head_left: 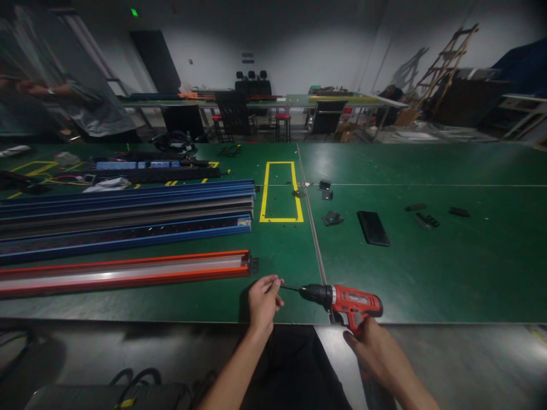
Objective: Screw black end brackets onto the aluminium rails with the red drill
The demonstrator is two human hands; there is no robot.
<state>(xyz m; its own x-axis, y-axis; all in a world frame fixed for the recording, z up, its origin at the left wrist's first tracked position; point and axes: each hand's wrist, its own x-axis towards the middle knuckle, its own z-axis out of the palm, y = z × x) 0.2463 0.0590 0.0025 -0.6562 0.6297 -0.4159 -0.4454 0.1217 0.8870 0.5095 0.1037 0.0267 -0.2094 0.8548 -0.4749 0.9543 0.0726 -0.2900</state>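
Note:
My right hand (374, 341) is wrapped round the handle of a red and black power drill (356, 302), which points left above the front edge of the green table (290, 250). At the tip of the drill's long thin bit (291, 287), my left hand (265, 296) is pinched; whatever lies between its fingertips is too small to make out. Just behind and left of that hand lies an orange-red metal channel (171, 270) with a dark end piece (253, 265).
Blue and black channels (128, 228) lie at the left. Small black parts (332, 218) and a black phone (373, 228) rest right of the yellow taped rectangle (264, 193). A person (81, 97) stands beyond the table at the far left. Chairs (327, 117) stand farther back.

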